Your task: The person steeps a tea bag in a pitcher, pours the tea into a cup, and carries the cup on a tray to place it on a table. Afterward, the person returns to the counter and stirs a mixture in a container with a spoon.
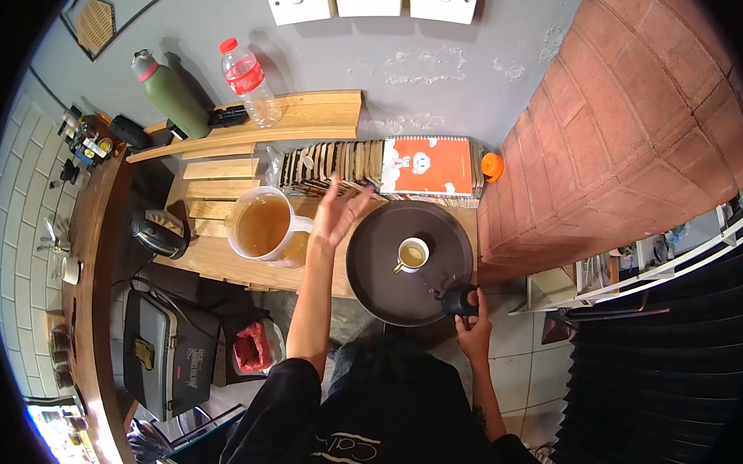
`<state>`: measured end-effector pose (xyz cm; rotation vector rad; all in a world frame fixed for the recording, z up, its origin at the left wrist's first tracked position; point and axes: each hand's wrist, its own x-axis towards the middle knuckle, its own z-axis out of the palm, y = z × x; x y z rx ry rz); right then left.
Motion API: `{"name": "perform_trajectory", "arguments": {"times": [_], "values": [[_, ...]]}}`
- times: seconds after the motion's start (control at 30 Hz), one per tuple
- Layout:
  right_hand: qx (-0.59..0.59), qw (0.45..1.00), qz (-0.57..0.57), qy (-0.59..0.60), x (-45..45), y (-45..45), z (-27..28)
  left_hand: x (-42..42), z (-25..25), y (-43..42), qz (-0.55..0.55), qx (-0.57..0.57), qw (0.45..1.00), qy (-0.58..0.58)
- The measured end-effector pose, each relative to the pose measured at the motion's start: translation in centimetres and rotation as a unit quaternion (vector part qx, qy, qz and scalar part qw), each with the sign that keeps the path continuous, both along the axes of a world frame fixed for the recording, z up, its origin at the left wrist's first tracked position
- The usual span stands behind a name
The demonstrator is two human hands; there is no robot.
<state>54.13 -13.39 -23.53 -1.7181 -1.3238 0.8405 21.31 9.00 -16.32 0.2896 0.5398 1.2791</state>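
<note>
My right hand (pixel 473 325) is closed around a small rounded black cup (pixel 457 301) at the near right rim of a round dark tray (pixel 374 286). What is inside the cup I cannot make out. Wet-looking marks show on the tray beside it. Near the tray's middle stands a white cup (pixel 413 254) with a gold-coloured handle and pale liquid in it. My left hand (pixel 339 217) is open, fingers spread, in the air between the tray and a large clear pitcher (pixel 259 224) of amber liquid. It appears to hold nothing.
Behind the tray stand a row of books (pixel 335 165), an orange notebook (pixel 428 165) and an orange round object (pixel 491 167). A wooden shelf (pixel 320 110) carries a green bottle (pixel 171 100) and a plastic bottle (pixel 249 84). A kettle (pixel 160 233) is at left; a brick column (pixel 567 157) at right.
</note>
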Motion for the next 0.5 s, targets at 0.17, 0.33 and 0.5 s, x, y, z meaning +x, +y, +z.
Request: {"name": "perform_trajectory", "arguments": {"times": [0.17,0.33,0.5], "values": [[-0.026,0.999,0.004,0.037,-0.8,0.1,1.1,1.6,-7.6,-4.1,-0.056,-0.053,0.978,0.192],[0.006,0.998,0.053,0.035,-1.0,0.2,2.3,1.9,-16.3,-12.3,-0.082,-0.007,0.928,0.363],[-0.019,0.984,0.168,0.062,-3.9,1.0,3.8,0.5,-15.3,-20.0,-0.056,-0.074,0.936,0.339]]}}
